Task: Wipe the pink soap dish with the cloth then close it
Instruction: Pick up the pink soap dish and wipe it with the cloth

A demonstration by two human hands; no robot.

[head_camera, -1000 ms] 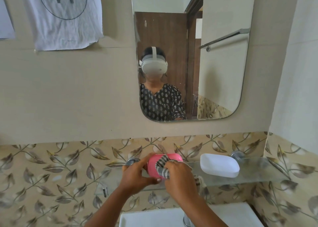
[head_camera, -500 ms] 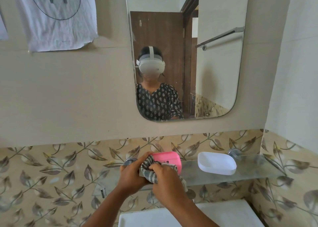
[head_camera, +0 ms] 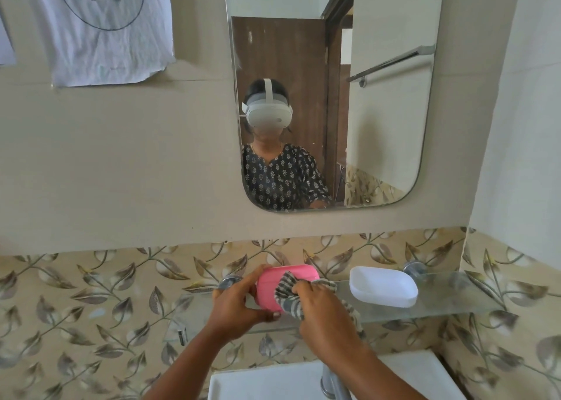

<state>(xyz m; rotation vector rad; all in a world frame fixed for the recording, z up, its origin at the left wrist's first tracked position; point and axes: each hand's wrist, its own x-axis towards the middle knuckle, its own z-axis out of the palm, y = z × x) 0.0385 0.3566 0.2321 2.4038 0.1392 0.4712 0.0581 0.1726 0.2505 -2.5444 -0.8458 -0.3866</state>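
Above the sink: I see both my hands raised in front of the glass shelf [head_camera: 425,310], working on the dish.
Dish: the pink dish [head_camera: 279,287] is held off the shelf, tilted on edge with its broad face toward me, between my two hands.
Left hand: my left hand [head_camera: 239,305] grips the dish's left end, fingers curled over the top edge and thumb tucked under the bottom.
Right hand: my right hand [head_camera: 321,311] has its fingers bunched round the cloth [head_camera: 288,296], pressing it onto the dish's right half.
Cloth: striped grey and white, crumpled, with a tail hanging below my right hand.
Lid: a white lid [head_camera: 383,286] lies on the shelf, to the right and apart from the dish.
Sink: the white sink [head_camera: 267,383] sits below my arms.
Mirror: the mirror [head_camera: 379,111] hangs on the wall above.
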